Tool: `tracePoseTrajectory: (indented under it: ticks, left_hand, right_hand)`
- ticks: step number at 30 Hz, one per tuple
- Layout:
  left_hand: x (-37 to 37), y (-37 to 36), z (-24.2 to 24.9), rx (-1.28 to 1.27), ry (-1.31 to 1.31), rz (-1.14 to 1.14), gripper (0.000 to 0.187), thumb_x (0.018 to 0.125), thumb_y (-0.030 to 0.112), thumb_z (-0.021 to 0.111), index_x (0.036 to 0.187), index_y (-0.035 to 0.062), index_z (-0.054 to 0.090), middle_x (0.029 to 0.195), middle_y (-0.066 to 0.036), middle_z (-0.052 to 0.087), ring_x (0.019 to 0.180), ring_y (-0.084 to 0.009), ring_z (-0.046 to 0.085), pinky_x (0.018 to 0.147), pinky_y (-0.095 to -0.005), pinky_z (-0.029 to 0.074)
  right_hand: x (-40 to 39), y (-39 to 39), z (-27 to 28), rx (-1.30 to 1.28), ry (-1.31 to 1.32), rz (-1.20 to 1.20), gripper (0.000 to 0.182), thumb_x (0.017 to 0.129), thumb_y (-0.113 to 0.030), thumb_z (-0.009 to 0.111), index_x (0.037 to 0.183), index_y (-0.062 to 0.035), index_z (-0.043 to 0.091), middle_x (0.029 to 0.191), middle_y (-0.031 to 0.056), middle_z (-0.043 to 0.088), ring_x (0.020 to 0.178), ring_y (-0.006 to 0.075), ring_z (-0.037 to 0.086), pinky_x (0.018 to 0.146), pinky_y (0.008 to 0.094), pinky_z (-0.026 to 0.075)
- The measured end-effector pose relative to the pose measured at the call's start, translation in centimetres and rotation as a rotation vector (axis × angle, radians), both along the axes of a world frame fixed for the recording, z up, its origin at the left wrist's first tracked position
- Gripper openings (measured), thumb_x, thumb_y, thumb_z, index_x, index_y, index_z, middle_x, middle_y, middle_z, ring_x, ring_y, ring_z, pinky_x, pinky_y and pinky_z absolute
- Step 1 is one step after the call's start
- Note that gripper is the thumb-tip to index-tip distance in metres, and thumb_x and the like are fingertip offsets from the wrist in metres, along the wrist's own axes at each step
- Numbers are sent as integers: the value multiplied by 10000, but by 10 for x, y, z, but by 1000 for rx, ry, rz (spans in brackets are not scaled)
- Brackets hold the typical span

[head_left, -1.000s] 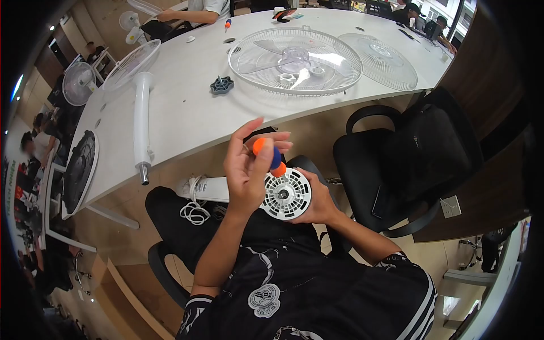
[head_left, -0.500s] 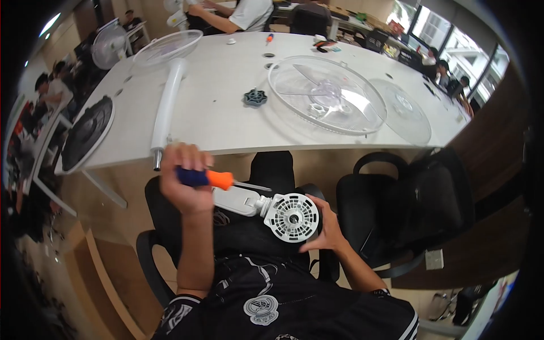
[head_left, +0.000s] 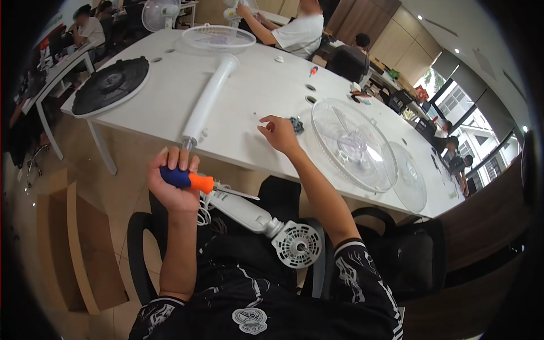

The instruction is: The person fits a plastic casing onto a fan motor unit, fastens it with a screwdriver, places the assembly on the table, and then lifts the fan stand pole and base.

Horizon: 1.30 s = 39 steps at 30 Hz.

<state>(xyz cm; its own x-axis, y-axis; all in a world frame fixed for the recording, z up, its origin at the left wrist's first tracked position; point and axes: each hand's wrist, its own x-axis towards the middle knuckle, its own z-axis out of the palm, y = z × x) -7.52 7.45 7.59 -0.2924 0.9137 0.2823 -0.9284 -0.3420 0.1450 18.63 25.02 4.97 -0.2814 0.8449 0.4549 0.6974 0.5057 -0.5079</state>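
In my left hand (head_left: pixel 177 190), fingers wrapped round its blue and orange handle, is a screwdriver (head_left: pixel 199 182) whose shaft points right. Below it, a white fan motor unit (head_left: pixel 297 245) with a slotted round end and a long neck lies across my lap, untouched by my right hand. A white cord (head_left: pixel 205 212) is bunched beside the neck. My right hand (head_left: pixel 279 135) is over the table with fingers loosely curved and apart, nothing visible in them. Just behind it a dark green star-shaped knob (head_left: pixel 296 125) is partly hidden.
On the white table (head_left: pixel 243 90) are a white pole (head_left: pixel 211 102), a clear fan blade in a round grille (head_left: pixel 354 144), another round grille (head_left: pixel 411 177), a black-and-white round base (head_left: pixel 111 85) and a second screwdriver (head_left: pixel 314 71). A cardboard box (head_left: pixel 85 249) stands at left. Another person (head_left: pixel 297 34) sits opposite.
My right hand has let go of the motor unit and reached up over the table near the knob. The view has turned. My left hand still holds the screwdriver.
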Motion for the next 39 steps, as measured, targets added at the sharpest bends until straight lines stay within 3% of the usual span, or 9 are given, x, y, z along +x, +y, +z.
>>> tracePoseTrajectory:
  ticks: [3, 5, 9, 11, 14, 17, 26, 29, 39]
  left_hand:
    - [-8, 2, 4, -5, 20, 36, 232, 911, 192, 587, 759, 163, 415, 700, 34, 407, 665, -123, 417, 621, -285, 385]
    - [-13, 6, 1, 3, 22, 54, 229, 913, 194, 578, 757, 163, 413, 703, 33, 401, 661, -125, 411, 605, -284, 386]
    - [-20, 7, -3, -18, 25, 50, 221, 911, 190, 559, 755, 162, 405, 710, 29, 406, 667, -127, 412, 602, -288, 385]
    - [-19, 5, -5, -20, -10, 27, 217, 910, 188, 557, 755, 161, 407, 710, 28, 407, 668, -130, 411, 600, -289, 382]
    - [-21, 3, -4, -41, -51, 45, 218, 913, 186, 559, 756, 159, 411, 700, 28, 410, 667, -133, 413, 600, -291, 382]
    - [-24, 1, -5, -63, -87, 63, 229, 916, 189, 565, 743, 160, 417, 685, 30, 420, 665, -132, 423, 603, -290, 385]
    - [-6, -1, 1, -147, -216, 1, 241, 917, 179, 587, 717, 150, 456, 683, 27, 474, 663, -136, 446, 636, -304, 405]
    - [2, -3, 4, -181, -216, -15, 247, 919, 186, 589, 710, 146, 463, 691, 15, 489, 670, -143, 452, 656, -306, 404]
    - [12, 2, -3, -187, -243, -170, 253, 922, 192, 583, 722, 112, 450, 717, -1, 496, 677, -146, 459, 681, -308, 405]
  right_hand:
    - [-20, 65, -28, -30, -65, -103, 277, 857, -205, 721, 1085, -48, 736, 839, 179, 729, 763, 352, 699, 758, 417, 556]
    - [-25, 95, -52, 300, -102, -238, 272, 848, -210, 699, 1044, -26, 743, 874, 212, 723, 844, 389, 699, 817, 447, 555]
    - [-27, 105, -43, -12, -129, -344, 181, 840, -176, 716, 911, -16, 765, 882, 202, 737, 821, 357, 711, 790, 416, 571]
    - [-23, 84, -35, 25, -105, -291, 171, 852, -172, 721, 850, -4, 752, 822, 192, 731, 766, 323, 711, 751, 387, 572]
    - [-25, 56, -24, -55, 169, -103, 240, 924, -191, 717, 906, 48, 721, 768, 128, 724, 682, 157, 681, 653, 293, 542]
    - [-39, -26, 18, -255, 539, 129, 217, 955, -158, 678, 964, 55, 717, 805, 98, 719, 704, 148, 674, 688, 334, 551]
    - [-24, -192, 62, -534, 1007, 434, 114, 960, -37, 652, 1017, 43, 708, 849, 42, 690, 778, 115, 633, 761, 266, 490]
    - [-22, -206, 52, -322, 1089, 483, 74, 919, 17, 677, 971, 13, 731, 863, 34, 672, 810, 104, 614, 737, 245, 469]
    - [-21, -214, 51, -262, 963, 415, 85, 848, 22, 755, 931, 8, 766, 893, 60, 696, 811, 102, 624, 716, 246, 476]
